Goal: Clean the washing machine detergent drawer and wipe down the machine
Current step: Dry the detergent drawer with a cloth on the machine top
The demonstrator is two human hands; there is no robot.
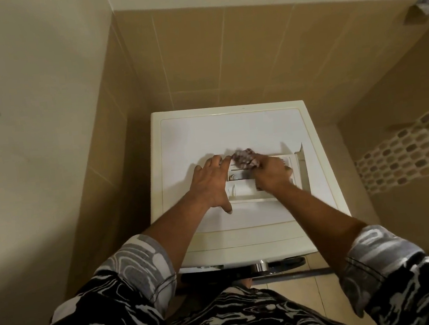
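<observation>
A white washing machine (pixel 231 131) stands in a tiled corner, seen from above. The white detergent drawer (pixel 245 185) lies flat on its top, compartments facing up. My left hand (pixel 210 184) rests on the drawer's left end with fingers spread and straight, steadying it. My right hand (pixel 270 173) grips a crumpled, dark patterned cloth (pixel 245 158) and presses it into the drawer's far compartments. The hands hide part of the drawer's middle.
Tan tiled walls close in behind and to the right, with a plain cream wall (pixel 30 129) at the left. A mosaic tile band (pixel 407 153) runs along the right wall. The machine's chrome door rim (pixel 260 266) shows below the front edge.
</observation>
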